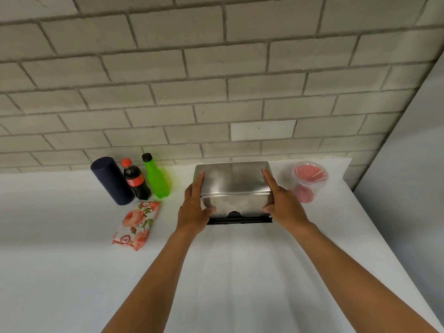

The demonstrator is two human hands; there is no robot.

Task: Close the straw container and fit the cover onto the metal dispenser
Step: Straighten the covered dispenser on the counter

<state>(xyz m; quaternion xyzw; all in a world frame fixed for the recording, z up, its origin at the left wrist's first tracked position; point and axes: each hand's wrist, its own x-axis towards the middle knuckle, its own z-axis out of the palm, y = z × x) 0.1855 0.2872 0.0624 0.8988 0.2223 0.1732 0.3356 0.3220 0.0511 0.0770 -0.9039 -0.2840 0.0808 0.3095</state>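
Observation:
A shiny metal cover (234,180) sits over the dispenser at the back of the white counter, against the wall. The dispenser's black base (240,220) shows below the cover's front. My left hand (195,207) grips the cover's left side, thumb on the front face. My right hand (284,205) grips its right side in the same way. To the right stands a clear plastic straw container (308,182) full of pink straws; whether a lid is on it I cannot tell.
Left of the dispenser stand a dark blue cylinder (111,180), a cola bottle (135,180) and a green bottle (156,176). A floral packet (137,224) lies in front of them. The brick wall runs behind; the counter (72,272) ends at the right.

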